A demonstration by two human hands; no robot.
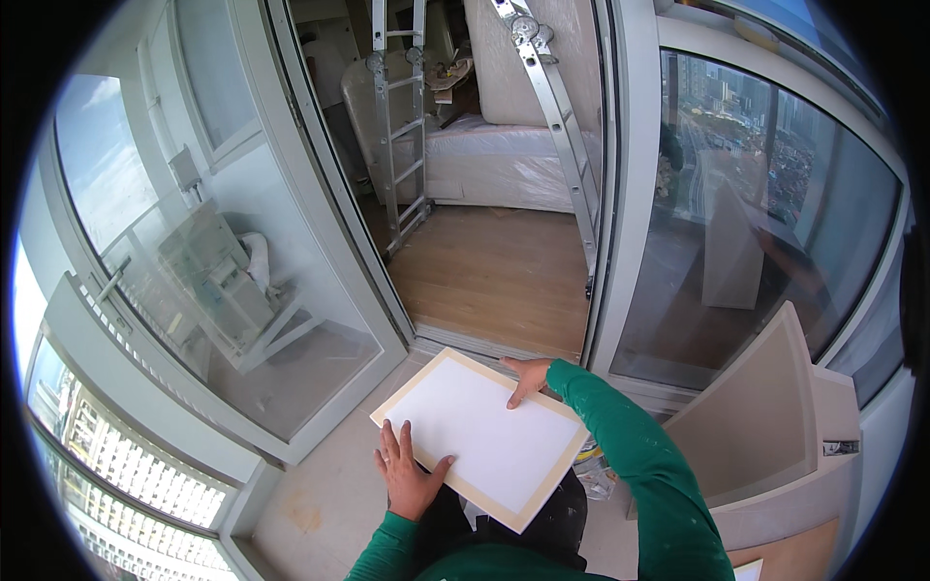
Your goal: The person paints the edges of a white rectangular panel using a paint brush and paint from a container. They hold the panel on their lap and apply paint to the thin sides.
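A white rectangular panel [494,426] with a cream-coloured border is tilted in front of my body, above the tiled floor. My left hand [411,470] lies on its near left edge, fingers spread and thumb stretched over the white face. At the far right edge my right hand [529,378] grips the panel, its thumb pressed on the top face and the other fingers partly hidden beyond the edge. Both arms wear green sleeves. The panel's underside is out of sight.
An open glass door [291,426] stands at the left. Beyond the sill, a metal ladder [572,145] straddles the wooden floor [484,271] before a plastic-wrapped mattress [499,169]. Large beige boards [746,426] lean at the right. Behind my right forearm lies a clear plastic bag [596,479].
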